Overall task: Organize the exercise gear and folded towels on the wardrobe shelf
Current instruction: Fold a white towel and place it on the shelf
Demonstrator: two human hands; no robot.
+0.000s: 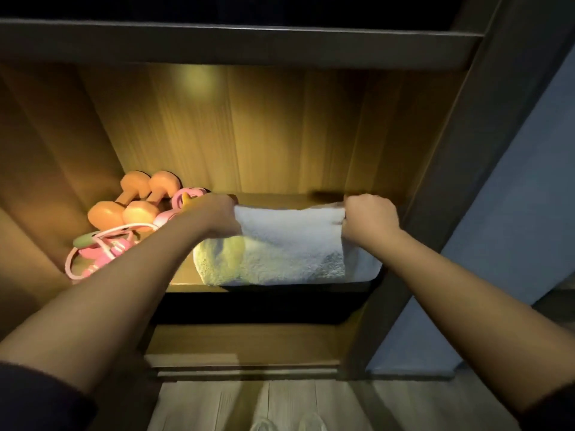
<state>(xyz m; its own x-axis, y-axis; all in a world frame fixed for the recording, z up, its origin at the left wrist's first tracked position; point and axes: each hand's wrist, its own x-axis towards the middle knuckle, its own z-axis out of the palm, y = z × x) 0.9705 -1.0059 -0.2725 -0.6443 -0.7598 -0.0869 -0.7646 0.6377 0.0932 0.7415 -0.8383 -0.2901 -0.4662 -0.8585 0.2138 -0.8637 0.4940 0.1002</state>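
A white folded towel (289,231) lies on top of a pale yellow towel (249,262) at the front right of the lit wardrobe shelf (186,275). My left hand (214,217) grips the white towel's far left corner. Its far right corner is gripped by my right hand (370,217). Two orange dumbbells (133,202) lie at the back left of the shelf. In front of them sits a pink jump rope (102,247) with a tangled cord, and a pink grip piece (186,197) shows behind my left wrist.
The wooden back panel (264,129) and left side wall (46,181) close in the shelf. A dark upper shelf board (233,45) runs overhead. A dark upright post (435,197) stands at the right. A lower shelf (242,343) and wood floor (280,405) lie below.
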